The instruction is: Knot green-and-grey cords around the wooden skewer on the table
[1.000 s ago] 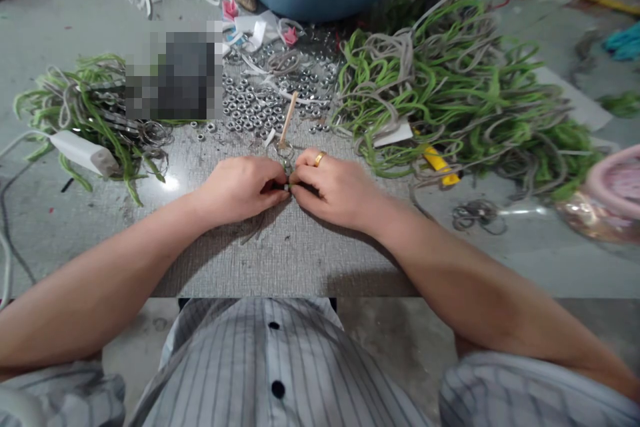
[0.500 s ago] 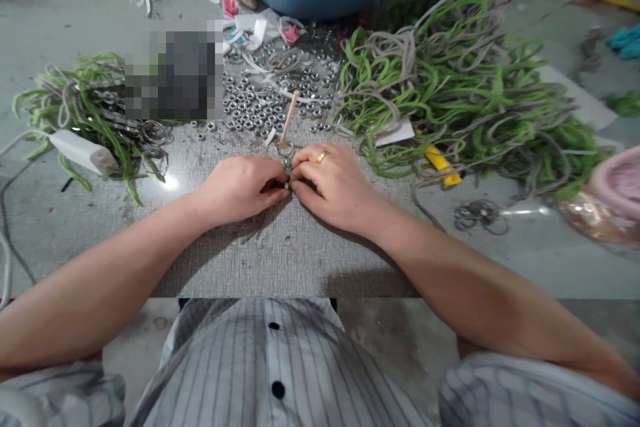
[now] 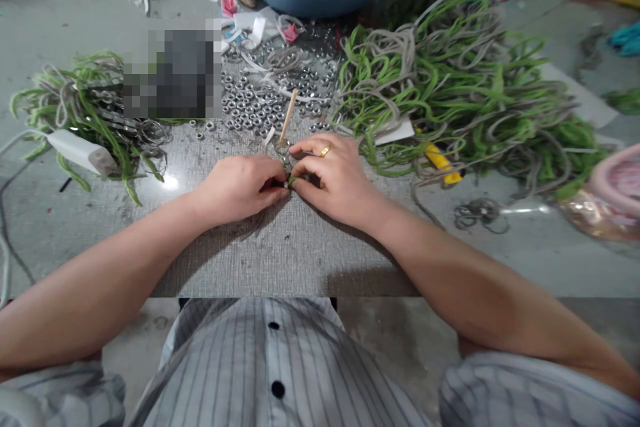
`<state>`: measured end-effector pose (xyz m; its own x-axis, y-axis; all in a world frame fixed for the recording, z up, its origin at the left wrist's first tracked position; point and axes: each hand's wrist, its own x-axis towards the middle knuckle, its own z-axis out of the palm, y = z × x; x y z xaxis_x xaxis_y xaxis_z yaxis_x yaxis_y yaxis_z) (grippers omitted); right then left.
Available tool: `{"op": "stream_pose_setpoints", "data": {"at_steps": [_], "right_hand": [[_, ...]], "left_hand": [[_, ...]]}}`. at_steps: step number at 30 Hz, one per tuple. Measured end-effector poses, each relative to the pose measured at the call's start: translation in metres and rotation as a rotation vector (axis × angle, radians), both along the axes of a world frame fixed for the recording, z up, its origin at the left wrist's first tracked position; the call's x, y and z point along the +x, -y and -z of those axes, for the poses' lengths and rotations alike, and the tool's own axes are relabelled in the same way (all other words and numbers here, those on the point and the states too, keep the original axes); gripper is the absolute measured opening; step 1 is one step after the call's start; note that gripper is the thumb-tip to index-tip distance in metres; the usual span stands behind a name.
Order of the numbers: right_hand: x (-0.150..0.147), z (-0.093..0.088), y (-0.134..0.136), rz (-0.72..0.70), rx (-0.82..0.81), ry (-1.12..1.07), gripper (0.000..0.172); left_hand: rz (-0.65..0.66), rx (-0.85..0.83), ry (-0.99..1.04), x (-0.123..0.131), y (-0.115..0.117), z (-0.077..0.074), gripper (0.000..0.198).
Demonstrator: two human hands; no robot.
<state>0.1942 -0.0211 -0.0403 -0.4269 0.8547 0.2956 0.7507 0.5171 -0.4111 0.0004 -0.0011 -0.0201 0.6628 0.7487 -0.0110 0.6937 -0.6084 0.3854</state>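
The left hand (image 3: 247, 188) has thumb and fingertips closed on a small green cord (image 3: 292, 181), and the right hand (image 3: 334, 177) pinches it from the other side, over the counter (image 3: 295, 267), near the wooden stick (image 3: 289, 115). Such close work probably goes best with the left steady, the right making small adjustments.

Right hand (image 3: 336, 177) arches higher at the middle of the frame
Its gold ring (image 3: 327, 150) now sits slightly farther up and right, the upper fingers (image 3: 311, 147) spread apart, and more green cord (image 3: 294, 179) shows at the fingertips.
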Motion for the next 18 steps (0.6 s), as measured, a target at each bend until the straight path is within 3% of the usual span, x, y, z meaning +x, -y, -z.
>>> {"op": "stream_pose_setpoints", "data": {"at_steps": [9, 16, 18], "right_hand": [[-0.0012, -0.0015, 0.0009, -0.031, 0.034, 0.038, 0.015], [0.0013, -0.0011, -0.0021, 0.03, -0.112, -0.067, 0.005], [0.0027, 0.0, -0.0036, 0.058, -0.165, -0.092, 0.012]], "left_hand": [[0.022, 0.035, 0.009, 0.0001, 0.0001, -0.0004, 0.02], [0.021, 0.005, 0.004, -0.0001, 0.0, -0.0011, 0.019], [0.017, 0.008, 0.008, -0.0001, 0.0001, -0.0015, 0.019]]}}
